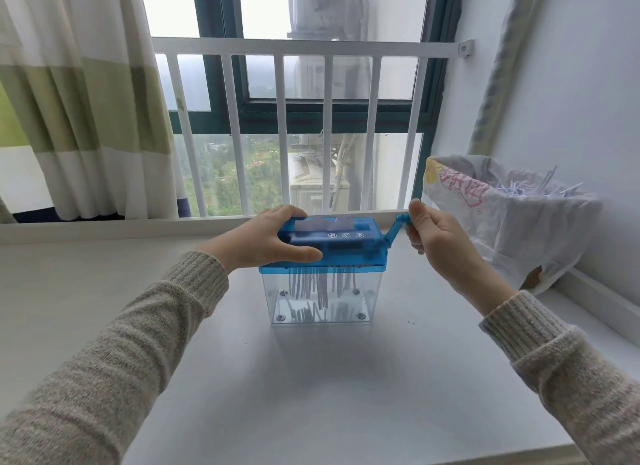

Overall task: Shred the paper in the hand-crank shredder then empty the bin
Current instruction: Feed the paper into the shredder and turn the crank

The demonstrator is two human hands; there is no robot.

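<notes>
Shredding underway: left hand (268,238) grips shredder (332,243), right hand (438,238) pinches crank (398,227); paper (323,224) part-fed; bin (320,300) unemptied.

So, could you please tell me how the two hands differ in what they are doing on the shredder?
The left hand spans the blue shredder top, thumb in front and fingers over the back; the right hand holds only the crank handle at the side. The left hand lies low and flat; the right hand stands raised, fingers curled. Both wear knit sleeves.
</notes>
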